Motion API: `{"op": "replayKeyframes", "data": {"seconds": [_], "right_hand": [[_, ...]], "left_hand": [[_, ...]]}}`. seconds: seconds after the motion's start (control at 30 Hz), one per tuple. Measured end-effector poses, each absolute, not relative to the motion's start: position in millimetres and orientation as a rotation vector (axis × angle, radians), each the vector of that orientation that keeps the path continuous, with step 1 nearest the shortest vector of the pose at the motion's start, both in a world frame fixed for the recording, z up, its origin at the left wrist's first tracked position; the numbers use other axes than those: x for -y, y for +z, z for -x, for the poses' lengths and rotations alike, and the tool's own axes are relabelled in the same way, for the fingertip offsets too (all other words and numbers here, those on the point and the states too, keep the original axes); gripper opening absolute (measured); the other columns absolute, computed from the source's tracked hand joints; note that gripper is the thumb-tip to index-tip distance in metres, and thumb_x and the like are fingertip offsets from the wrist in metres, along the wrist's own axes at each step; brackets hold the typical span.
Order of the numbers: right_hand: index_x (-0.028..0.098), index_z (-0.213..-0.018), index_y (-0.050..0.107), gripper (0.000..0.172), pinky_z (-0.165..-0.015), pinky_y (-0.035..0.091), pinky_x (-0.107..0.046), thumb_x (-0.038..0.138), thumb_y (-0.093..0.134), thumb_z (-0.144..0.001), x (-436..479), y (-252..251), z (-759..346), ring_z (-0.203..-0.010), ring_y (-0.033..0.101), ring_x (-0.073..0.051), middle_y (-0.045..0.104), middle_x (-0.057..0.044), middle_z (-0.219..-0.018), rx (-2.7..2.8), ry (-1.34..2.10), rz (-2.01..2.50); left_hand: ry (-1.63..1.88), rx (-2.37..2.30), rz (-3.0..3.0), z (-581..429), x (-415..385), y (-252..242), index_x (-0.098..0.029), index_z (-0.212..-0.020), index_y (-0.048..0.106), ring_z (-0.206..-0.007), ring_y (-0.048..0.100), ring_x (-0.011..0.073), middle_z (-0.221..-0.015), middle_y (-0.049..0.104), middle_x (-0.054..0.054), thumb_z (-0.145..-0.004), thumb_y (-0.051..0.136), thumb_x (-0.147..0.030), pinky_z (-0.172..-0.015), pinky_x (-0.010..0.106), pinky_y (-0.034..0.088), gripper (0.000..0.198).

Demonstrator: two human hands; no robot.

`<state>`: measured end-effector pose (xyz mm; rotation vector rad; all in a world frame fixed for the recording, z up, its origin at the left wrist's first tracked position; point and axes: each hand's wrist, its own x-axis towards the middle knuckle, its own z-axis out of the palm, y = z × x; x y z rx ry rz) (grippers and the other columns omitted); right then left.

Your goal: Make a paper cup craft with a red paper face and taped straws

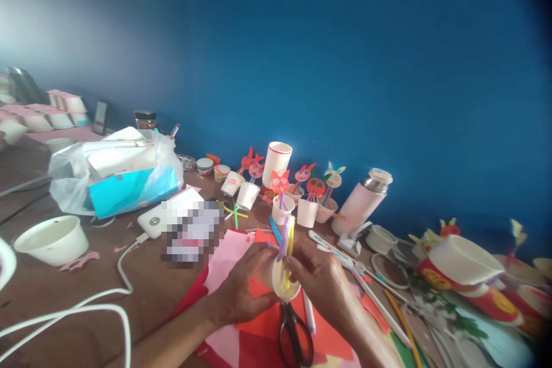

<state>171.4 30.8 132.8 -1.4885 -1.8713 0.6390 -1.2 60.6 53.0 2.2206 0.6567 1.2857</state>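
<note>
My left hand (245, 287) is wrapped round a small white paper cup (277, 278), which is tilted so its mouth faces me. Coloured strips, purple and yellow (289, 241), stand up out of the cup. The fingers of my right hand (317, 270) are closed on the strips at the cup's rim. Black-handled scissors (295, 336) lie just below the cup on sheets of red and pink paper (226, 313). A blue strip (275, 230) shows behind the purple one.
Several small cups with paper animal faces (316, 187) stand by the blue wall (366, 69). A pink thermos (363, 202) is to their right. A stuffed plastic bag (71, 175), a power bank (150, 221) with a white cable, and a white bowl (52, 241) are at left; large paper cups (459, 261) at right.
</note>
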Motion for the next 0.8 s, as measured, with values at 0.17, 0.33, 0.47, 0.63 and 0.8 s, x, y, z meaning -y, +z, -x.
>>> {"op": "replayKeyframes", "data": {"seconds": [0.17, 0.33, 0.47, 0.63, 0.8], "right_hand": [[0.018, -0.074, 0.059, 0.015, -0.051, 0.038, -0.021, 0.025, 0.051, -0.084, -31.3, 132.2, -169.3, -0.053, 0.057, -0.012, 0.060, 0.003, -0.057, 1.799, 0.709, 1.503], [0.018, -0.073, 0.059, 0.017, -0.051, 0.038, -0.021, 0.027, 0.050, -0.084, -32.6, 129.9, -167.2, -0.053, 0.057, -0.013, 0.061, 0.002, -0.058, 1.776, 0.668, 1.530], [0.018, -0.072, 0.057, 0.017, -0.051, 0.038, -0.021, 0.028, 0.050, -0.084, -32.7, 126.4, -165.4, -0.053, 0.056, -0.013, 0.060, 0.002, -0.058, 1.782, 0.602, 1.531], [0.019, -0.071, 0.055, 0.019, -0.050, 0.037, -0.021, 0.030, 0.049, -0.084, -31.8, 124.1, -162.8, -0.052, 0.054, -0.013, 0.058, 0.002, -0.057, 1.778, 0.557, 1.551], [0.020, -0.073, 0.053, 0.021, -0.050, 0.037, -0.022, 0.034, 0.045, -0.086, -31.3, 122.7, -162.6, -0.052, 0.056, -0.014, 0.059, 0.001, -0.058, 1.790, 0.497, 1.558]], "left_hand": [[1.309, -0.637, -2.204, 1.0, -61.1, 49.8, -0.024, -0.127, 0.035, -0.114, 0.045, 0.0287, -0.121, 0.048, 0.011, -0.071, 0.069, -0.023, -0.096, 0.041, 0.041, 0.066], [1.354, -0.674, -2.210, 1.6, -61.5, 45.9, -0.023, -0.128, 0.034, -0.115, 0.045, 0.0288, -0.122, 0.047, 0.012, -0.072, 0.068, -0.023, -0.096, 0.042, 0.041, 0.066], [1.367, -0.714, -2.250, 2.0, -63.0, 43.1, -0.022, -0.128, 0.034, -0.117, 0.043, 0.0299, -0.122, 0.047, 0.013, -0.072, 0.067, -0.025, -0.097, 0.045, 0.039, 0.065], [1.379, -0.730, -2.275, 2.0, -65.3, 41.4, -0.023, -0.129, 0.033, -0.118, 0.041, 0.0302, -0.122, 0.046, 0.013, -0.074, 0.065, -0.024, -0.098, 0.047, 0.038, 0.064], [1.375, -0.730, -2.241, 1.9, -64.4, 41.0, -0.023, -0.127, 0.034, -0.116, 0.043, 0.0292, -0.121, 0.046, 0.013, -0.074, 0.066, -0.023, -0.097, 0.046, 0.039, 0.063]]}}
